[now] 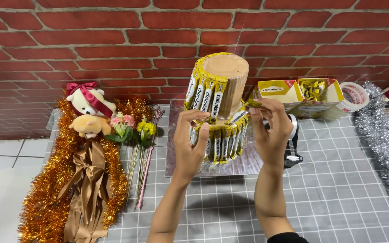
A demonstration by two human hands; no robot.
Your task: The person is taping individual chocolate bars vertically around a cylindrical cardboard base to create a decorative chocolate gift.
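Work surface: a grey grid-patterned mat (338, 180) against a red brick wall (113, 31), white floor tiles at far left. A two-tier cardboard tower (223, 81) clad in yellow candy sticks stands on a silver board (248, 164) at centre. Left hand (192, 144), fingers curled, presses the lower tier's sticks. Right hand (271, 130) pinches one yellow candy stick (251, 103) beside the tower. Gold tinsel (46, 198) lies left, silver tinsel (388, 153) right.

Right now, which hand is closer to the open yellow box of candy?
Right. The right hand is just below and in front of the yellow box, while the left hand is farther away, on the candy tower.
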